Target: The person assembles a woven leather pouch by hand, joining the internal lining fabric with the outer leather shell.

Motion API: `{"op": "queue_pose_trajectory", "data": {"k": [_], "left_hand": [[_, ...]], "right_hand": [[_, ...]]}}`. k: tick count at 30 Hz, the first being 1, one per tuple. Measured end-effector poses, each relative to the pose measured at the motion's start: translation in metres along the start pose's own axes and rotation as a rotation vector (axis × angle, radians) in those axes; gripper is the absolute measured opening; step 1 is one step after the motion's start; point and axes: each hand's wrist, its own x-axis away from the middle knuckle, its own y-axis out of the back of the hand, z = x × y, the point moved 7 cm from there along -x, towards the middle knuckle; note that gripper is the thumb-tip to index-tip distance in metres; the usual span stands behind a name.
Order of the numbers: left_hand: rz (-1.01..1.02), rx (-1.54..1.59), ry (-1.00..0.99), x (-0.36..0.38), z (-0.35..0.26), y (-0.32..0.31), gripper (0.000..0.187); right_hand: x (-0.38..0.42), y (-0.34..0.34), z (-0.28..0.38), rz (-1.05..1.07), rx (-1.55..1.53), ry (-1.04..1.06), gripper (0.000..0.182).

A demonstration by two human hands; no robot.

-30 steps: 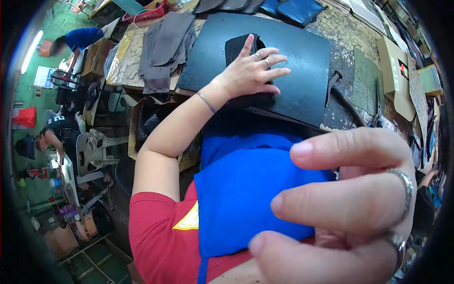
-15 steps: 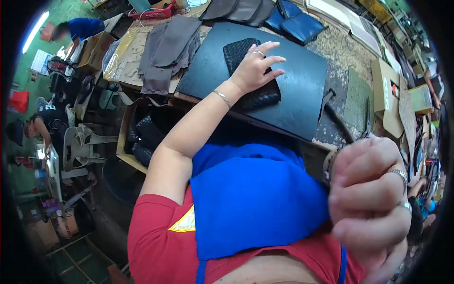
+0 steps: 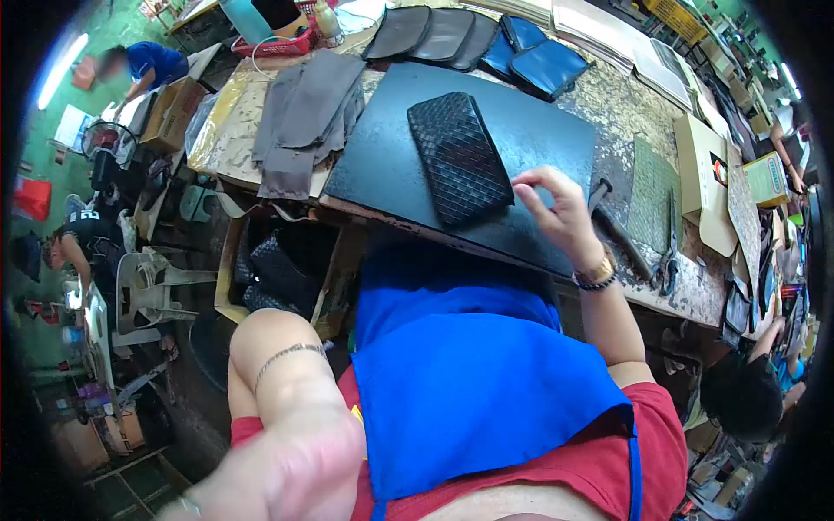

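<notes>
A black woven-leather pouch (image 3: 460, 161) lies at a slant on the dark board (image 3: 373, 139) at the front of the workbench. My right hand (image 3: 565, 217) is at the pouch's right edge, thumb and forefinger brought together in a pinch right by its near corner. What sits between those fingertips is too small to make out. Close to the camera at lower left, my left hand (image 3: 295, 460) is raised and smeared by motion, away from the pouch. Its fingers are mostly hidden or out of frame.
Right of the board lie a hammer (image 3: 618, 230), scissors (image 3: 669, 265) and a green textured sheet (image 3: 656, 187). Grey leather pieces (image 3: 308, 113) are stacked at left, blue pouches (image 3: 547, 69) behind. Below the bench, an open box (image 3: 228, 278) holds black woven items. Other people work nearby.
My left hand has left the pouch and swung back toward the camera at lower left. My right hand has moved from near the camera forward to the pouch's corner.
</notes>
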Motion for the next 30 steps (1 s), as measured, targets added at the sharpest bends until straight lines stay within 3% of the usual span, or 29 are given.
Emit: {"op": "queue_pose_trajectory", "data": {"k": [1, 2, 6, 9, 12, 13, 14, 15, 17, 21, 26, 29, 30], "left_hand": [[-0.020, -0.025, -0.011, -0.001, -0.005, 0.003, 0.026], [-0.039, -0.048, -0.015, 0.000, -0.008, 0.005, 0.026], [-0.094, -0.191, -0.013, 0.009, -0.019, 0.013, 0.028], [-0.076, -0.390, 0.126, 0.047, 0.014, 0.012, 0.030], [0.179, -0.603, 0.519, 0.160, 0.110, 0.014, 0.025], [0.279, -0.715, 0.593, 0.194, 0.140, 0.022, 0.032], [0.345, -0.808, 0.853, 0.247, 0.164, 0.036, 0.032], [0.234, -0.722, 1.095, 0.315, 0.179, 0.058, 0.024], [0.279, -0.758, 1.284, 0.379, 0.178, 0.077, 0.017], [0.383, -0.881, 1.335, 0.378, 0.174, 0.064, 0.017], [0.534, -0.951, 1.224, 0.371, 0.181, 0.054, 0.014], [0.397, -0.923, 1.117, 0.367, 0.174, 0.057, 0.015], [0.304, -0.860, 1.144, 0.368, 0.171, 0.059, 0.015]], "right_hand": [[-0.004, -0.007, -0.003, 0.005, 0.106, 0.070, 0.011], [-0.006, -0.016, -0.014, 0.040, 0.030, -0.028, 0.017], [-0.008, -0.040, -0.034, 0.014, -0.027, -0.050, 0.026], [-0.009, -0.046, -0.031, 0.046, 0.025, -0.056, 0.029], [-0.014, -0.034, -0.006, -0.141, 0.252, 0.088, 0.030], [-0.021, -0.033, 0.007, -0.132, 0.257, 0.152, 0.029], [-0.031, -0.033, 0.024, -0.126, 0.259, 0.214, 0.028], [-0.042, -0.035, 0.040, -0.125, 0.262, 0.275, 0.028], [-0.065, -0.062, 0.062, 0.007, 0.298, 0.387, 0.022], [-0.109, -0.145, 0.071, 0.284, 0.244, 0.528, 0.020], [-0.154, -0.232, 0.046, 0.412, 0.282, 0.427, 0.020], [-0.179, -0.248, 0.019, 0.249, 0.309, 0.392, 0.029], [-0.185, -0.249, 0.012, 0.298, 0.285, 0.307, 0.036]]}}
